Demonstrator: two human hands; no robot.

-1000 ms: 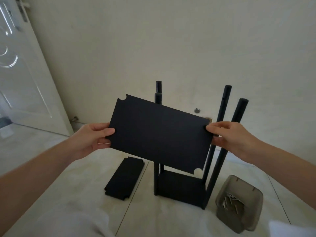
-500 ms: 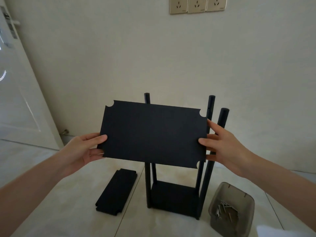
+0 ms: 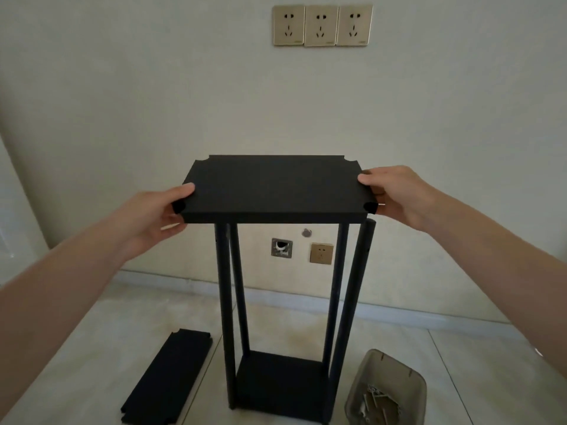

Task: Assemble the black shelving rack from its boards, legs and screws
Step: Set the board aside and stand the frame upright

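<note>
I hold a black board (image 3: 276, 188) with notched corners almost level above the tops of the upright black legs (image 3: 221, 302). My left hand (image 3: 153, 216) grips its left end, thumb on top and fingers beneath. My right hand (image 3: 399, 194) grips its right end the same way. The near right leg's top (image 3: 369, 223) shows just below the board's front right notch. The legs rise from a bottom board (image 3: 279, 381) on the floor. Whether the held board touches the legs is unclear.
Another black board (image 3: 168, 378) lies flat on the tiled floor to the left of the rack. A grey plastic tub (image 3: 389, 391) with screws stands at the right. Sockets (image 3: 322, 26) are on the wall behind, and a door edge is at far left.
The board has swung from facing me upright to nearly level and now sits over the leg tops. Both hands kept their hold on its ends, and my view has tilted up.
</note>
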